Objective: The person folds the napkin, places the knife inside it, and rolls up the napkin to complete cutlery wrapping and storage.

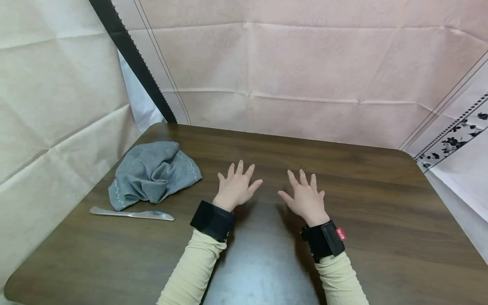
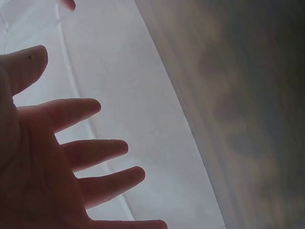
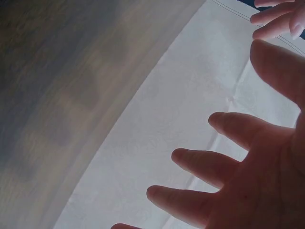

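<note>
1. Head view: left hand (image 1: 235, 186) and right hand (image 1: 306, 199) are held over the table (image 1: 259, 271), fingers spread, gripping nothing. Cloth (image 1: 154, 173) and knife (image 1: 133, 214) lie to the left, presumably for easy reach. Cloth is blue-grey, crumpled, pale-stitched; knife is silvery, just beside its near edge.
2. Left wrist view: palm bare, fingers apart.
3. Right wrist view: likewise, apparently idle.

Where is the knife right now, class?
In the head view, the knife lies on the left side of the table, just nearer the person than the crumpled grey-blue cloth.
</note>
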{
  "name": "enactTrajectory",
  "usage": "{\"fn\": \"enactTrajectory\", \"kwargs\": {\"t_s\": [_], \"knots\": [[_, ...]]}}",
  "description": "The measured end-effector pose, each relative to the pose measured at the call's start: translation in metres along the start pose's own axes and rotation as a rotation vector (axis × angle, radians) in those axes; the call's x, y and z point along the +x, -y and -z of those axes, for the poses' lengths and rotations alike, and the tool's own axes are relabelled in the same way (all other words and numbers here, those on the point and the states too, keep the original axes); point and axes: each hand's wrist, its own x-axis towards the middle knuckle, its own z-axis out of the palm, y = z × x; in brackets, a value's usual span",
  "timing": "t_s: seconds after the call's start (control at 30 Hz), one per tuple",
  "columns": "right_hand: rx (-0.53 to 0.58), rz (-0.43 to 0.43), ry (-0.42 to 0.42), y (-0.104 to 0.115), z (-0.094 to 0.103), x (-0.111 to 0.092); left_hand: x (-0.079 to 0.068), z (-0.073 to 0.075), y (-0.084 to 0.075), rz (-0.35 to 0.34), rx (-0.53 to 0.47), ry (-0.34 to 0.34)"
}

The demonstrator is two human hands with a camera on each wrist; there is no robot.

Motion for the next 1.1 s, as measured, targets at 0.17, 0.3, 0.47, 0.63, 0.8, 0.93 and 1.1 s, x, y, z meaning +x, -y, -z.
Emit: {"fn": "enactTrajectory", "kwargs": {"t_s": [0.17, 0.3, 0.47, 0.63, 0.8, 0.93, 1.1], "knots": [[0.01, -0.003, 0.002, -0.001, 0.002, -0.001, 0.002, 0.005, 0.008, 0.021, -0.03, -0.017], [0.018, -0.004, 0.012, -0.001, 0.003, -0.002, 0.003, 0.008, 0.017, 0.049, -0.06, -0.029], [0.021, 0.0, 0.02, -0.001, 0.003, -0.002, 0.001, 0.014, 0.03, 0.087, -0.1, -0.043], [0.02, 0.002, 0.024, 0.001, 0.004, -0.002, -0.001, 0.019, 0.042, 0.113, -0.11, -0.046], [0.018, 0.004, 0.031, 0.002, 0.003, -0.001, -0.003, 0.024, 0.055, 0.145, -0.128, -0.053], [0.023, 0.001, 0.041, 0.002, 0.002, -0.001, -0.005, 0.03, 0.067, 0.168, -0.148, -0.063], [0.024, -0.004, 0.055, 0.001, 0.002, -0.001, -0.009, 0.036, 0.084, 0.197, -0.181, -0.09]]}}
